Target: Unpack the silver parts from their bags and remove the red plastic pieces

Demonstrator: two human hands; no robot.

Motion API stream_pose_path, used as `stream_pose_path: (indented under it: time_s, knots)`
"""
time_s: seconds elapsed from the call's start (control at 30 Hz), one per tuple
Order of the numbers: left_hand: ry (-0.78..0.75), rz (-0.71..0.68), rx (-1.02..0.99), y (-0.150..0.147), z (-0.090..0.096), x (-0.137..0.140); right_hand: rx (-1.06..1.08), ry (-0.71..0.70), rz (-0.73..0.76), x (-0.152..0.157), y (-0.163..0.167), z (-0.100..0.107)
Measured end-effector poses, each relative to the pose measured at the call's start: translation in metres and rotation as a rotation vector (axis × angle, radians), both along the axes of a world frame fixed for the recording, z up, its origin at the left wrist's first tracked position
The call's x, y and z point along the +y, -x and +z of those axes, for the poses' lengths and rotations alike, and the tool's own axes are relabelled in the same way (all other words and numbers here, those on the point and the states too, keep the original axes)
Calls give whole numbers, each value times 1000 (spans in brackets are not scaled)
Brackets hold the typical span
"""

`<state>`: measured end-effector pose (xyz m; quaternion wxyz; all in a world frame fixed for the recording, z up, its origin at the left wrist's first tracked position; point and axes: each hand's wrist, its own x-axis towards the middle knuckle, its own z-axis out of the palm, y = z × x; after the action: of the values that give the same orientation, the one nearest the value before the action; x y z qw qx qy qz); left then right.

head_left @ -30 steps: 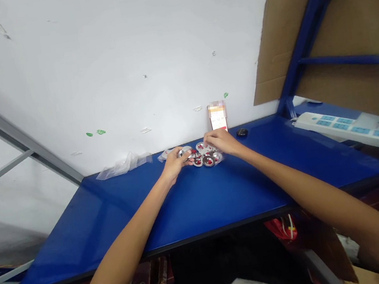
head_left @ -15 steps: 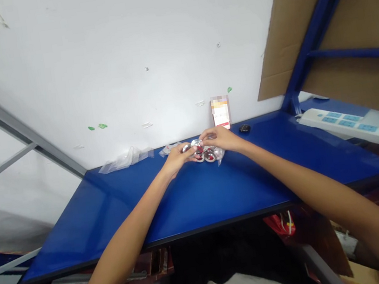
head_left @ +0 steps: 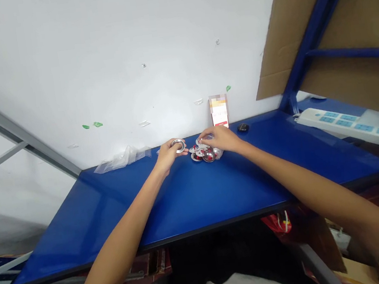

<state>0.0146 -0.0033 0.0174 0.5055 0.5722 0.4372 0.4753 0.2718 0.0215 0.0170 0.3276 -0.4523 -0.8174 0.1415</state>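
A white wall (head_left: pixel 100 56) backs the blue table (head_left: pixel 198 202), brown cardboard (head_left: pixel 280 58) at right.

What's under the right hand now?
At the edge of the right hand, shiny round pieces with red parts show, clustered on the blue table. What lies directly beneath its palm is covered, so I cannot tell.

Head-worn camera, looking forward and down, wide field. Left hand (head_left: pixel 168 156) and right hand (head_left: pixel 223 138) small, mid-frame, well out; white wall (head_left: pixel 100 56) beyond, blue table (head_left: pixel 184 204) beneath.
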Motion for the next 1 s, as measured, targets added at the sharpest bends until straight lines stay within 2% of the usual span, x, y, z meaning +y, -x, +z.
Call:
stream_pose_path:
  time_s: [0.2, 0.3, 0.53, 0.7, 0.87, 1.0]
  knots:
    - [137, -62, -215, -4, -3, 0, 92, -22, 41, -4, 0, 4]
    - [141, -69, -286, -6, -5, 0, 67, -46, 26, -5, 0, 6]
    - [17, -43, -137, -8, -14, 3, -20, -120, -21, -9, -4, 10]
    - [44, -31, -98, -9, -14, 1, -22, -155, 16, -8, -4, 7]
    - [44, -115, -200, -19, -9, -10, 38, -205, 200, -20, 9, 4]
    - [44, -120, -308, -27, -7, -20, 28, -249, 189, -34, 27, -2]
